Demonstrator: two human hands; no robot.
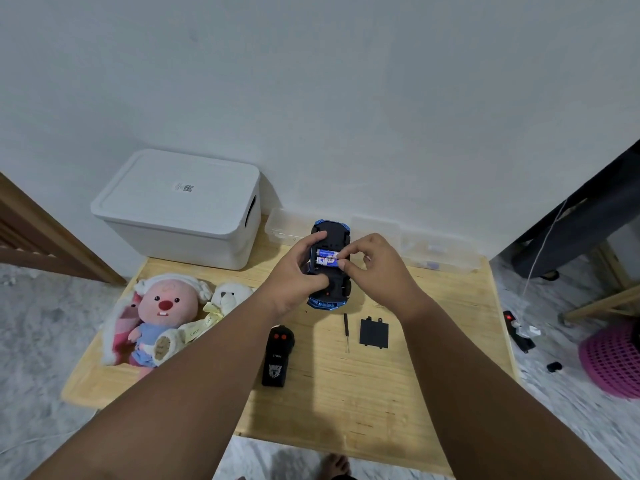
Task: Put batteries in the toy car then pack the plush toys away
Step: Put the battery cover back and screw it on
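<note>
Pale wooden tabletop (346, 393) against a white wall, grey floor around it

Head view: toy car (331, 232) is flipped belly-up near the middle of the far edge, battery bay open. Left hand (298, 271) grips the car body from its left side, fingers curled over the chassis. Right hand (374, 268) pinches at the end of the batteries (327, 257), two blue-and-white cells lying side by side in the bay, looks like seating the nearer one.

Black battery cover (374, 332) lies loose on the tabletop nearer the front edge, small screwdriver (346, 332) just beside it, black remote (277, 355) to their left.

Pink plush (162, 313) and white bear plush (230, 296) lie touching by the left edge. White storage box (180, 209) sits at the far left corner, lid on.

Progress, judged: batteries in or nearly in; cover not yet refitted or screwed; both plush toys unpacked, box unopened
</note>
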